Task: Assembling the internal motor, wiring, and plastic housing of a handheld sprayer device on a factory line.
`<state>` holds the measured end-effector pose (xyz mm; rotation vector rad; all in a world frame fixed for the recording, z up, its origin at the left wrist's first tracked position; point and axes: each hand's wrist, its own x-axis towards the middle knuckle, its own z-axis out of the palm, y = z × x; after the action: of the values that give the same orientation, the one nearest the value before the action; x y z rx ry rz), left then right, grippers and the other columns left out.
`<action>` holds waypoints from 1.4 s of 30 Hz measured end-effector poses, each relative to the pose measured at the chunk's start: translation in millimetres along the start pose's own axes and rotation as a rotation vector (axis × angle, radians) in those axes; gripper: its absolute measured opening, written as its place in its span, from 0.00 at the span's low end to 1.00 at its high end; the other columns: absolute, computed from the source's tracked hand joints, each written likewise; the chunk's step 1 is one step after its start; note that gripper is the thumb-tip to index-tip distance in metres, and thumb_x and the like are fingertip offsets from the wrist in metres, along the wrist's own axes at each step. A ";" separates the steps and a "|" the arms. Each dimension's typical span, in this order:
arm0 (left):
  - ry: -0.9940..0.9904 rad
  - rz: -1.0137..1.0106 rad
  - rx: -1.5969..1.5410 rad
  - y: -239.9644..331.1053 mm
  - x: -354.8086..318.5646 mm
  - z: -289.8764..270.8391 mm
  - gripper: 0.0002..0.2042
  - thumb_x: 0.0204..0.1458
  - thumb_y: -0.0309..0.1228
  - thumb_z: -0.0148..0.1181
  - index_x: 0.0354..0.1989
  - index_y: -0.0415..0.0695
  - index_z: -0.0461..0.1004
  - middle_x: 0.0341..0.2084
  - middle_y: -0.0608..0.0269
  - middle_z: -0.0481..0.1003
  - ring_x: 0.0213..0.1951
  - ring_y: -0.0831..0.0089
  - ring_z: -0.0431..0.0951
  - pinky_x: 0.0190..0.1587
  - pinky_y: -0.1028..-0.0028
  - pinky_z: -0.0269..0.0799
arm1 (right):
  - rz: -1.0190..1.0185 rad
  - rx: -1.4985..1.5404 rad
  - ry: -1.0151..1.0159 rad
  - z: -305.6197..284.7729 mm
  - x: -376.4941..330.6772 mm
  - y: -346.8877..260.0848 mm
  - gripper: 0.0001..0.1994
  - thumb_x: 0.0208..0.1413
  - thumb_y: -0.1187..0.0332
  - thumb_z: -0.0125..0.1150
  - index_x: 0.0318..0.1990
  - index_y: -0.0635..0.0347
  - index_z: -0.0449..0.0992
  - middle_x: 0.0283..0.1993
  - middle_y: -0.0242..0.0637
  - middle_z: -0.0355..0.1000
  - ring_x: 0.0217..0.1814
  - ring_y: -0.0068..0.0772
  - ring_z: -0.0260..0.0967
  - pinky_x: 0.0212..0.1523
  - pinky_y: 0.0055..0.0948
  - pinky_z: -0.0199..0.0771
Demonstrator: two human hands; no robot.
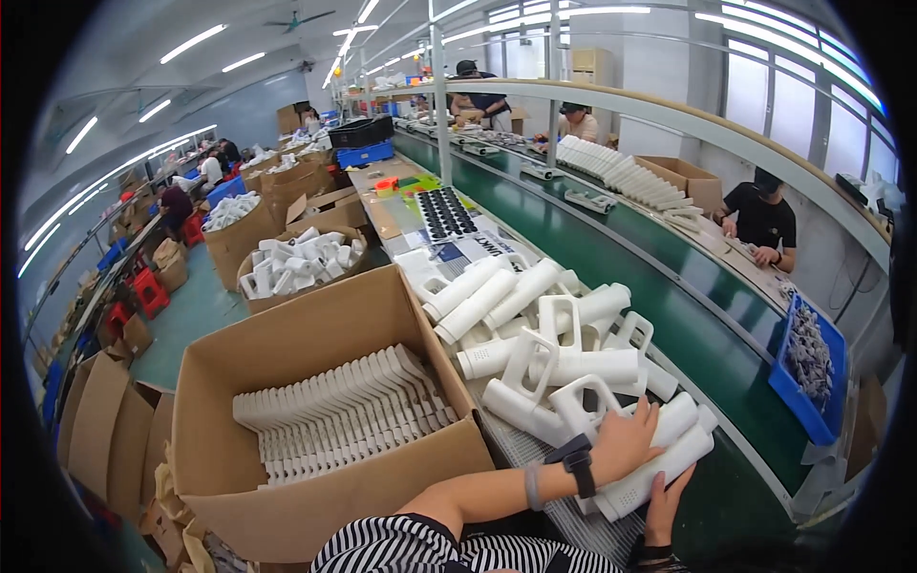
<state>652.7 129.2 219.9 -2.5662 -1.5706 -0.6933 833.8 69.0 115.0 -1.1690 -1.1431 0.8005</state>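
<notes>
1. White plastic at the fingertips: the left hand (626,444) lies over a tubular housing (661,472), and whether it clamps, I can't tell.
2. Right hand (663,508) up against that housing's near side, digits apart, its full grip hidden!
3. Just beyond both hands, a loose heap of handled housings (599,367), apparently plenty left.
4. Left of the hands, a carton (277,525) holds slim white parts (334,411), neatly lined up; that row looks done.

11 o'clock: ceiling fan (296,20), black crate (361,132) atop blue crate (366,155) | 9 o'clock: red stool (149,292) | past 3 o'clock: blue bin (800,408) (heaped with small greyish parts (808,346))
</notes>
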 end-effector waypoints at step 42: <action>0.112 -0.071 -0.258 -102.6 -135.8 6.7 0.46 0.46 0.52 0.66 0.74 0.52 0.52 0.71 0.53 0.54 0.64 0.58 0.64 0.68 0.45 0.43 | -0.058 -0.738 -0.362 31.6 -51.0 -7.7 0.51 0.58 0.49 0.64 0.74 0.73 0.38 0.76 0.69 0.32 0.78 0.69 0.33 0.75 0.50 0.38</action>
<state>515.2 67.4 140.7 -2.5969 -1.6410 -1.0935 789.3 28.5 109.2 -1.6156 -1.8589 0.5627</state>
